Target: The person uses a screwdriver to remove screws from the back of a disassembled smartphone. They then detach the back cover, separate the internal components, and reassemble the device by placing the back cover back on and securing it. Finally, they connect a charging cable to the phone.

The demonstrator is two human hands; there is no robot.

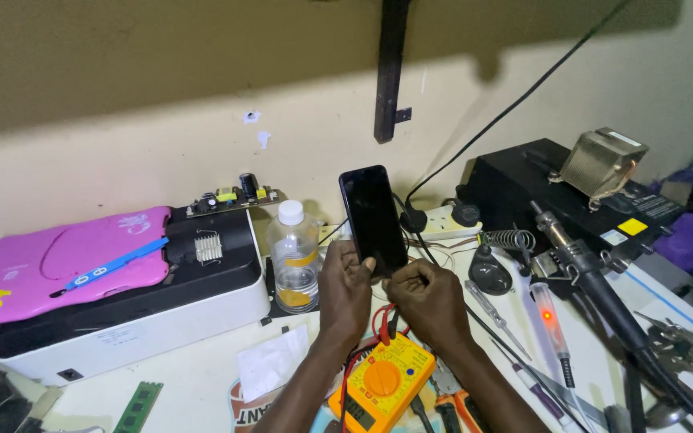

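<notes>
**Phone held upright over a cluttered bench**

Head view. White worktable (202, 377), scuffed and crowded, set against a cream wall (122, 152) with a dark upright bracket (391, 72) at 12 o'clock. The upper wall lies in shadow.

Centre: left hand (345, 285) grasps the lower edge of a black phone (374, 218), glossy slab, standing nearly upright with its screen dark. Right hand (427, 293) is clenched at the phone's bottom corner; whether it pinches the phone or something small, I cannot tell.

6 o'clock: yellow meter (382, 385) with orange dial, flat under the wrists. 9 o'clock: clear plastic bottle (294, 256), white cap; beyond it a pink tablet (58, 265) on a black-and-white printer (138, 321). 3 o'clock: soldering iron (595, 281), coiled metal stand (509, 239), black box (523, 184).
</notes>
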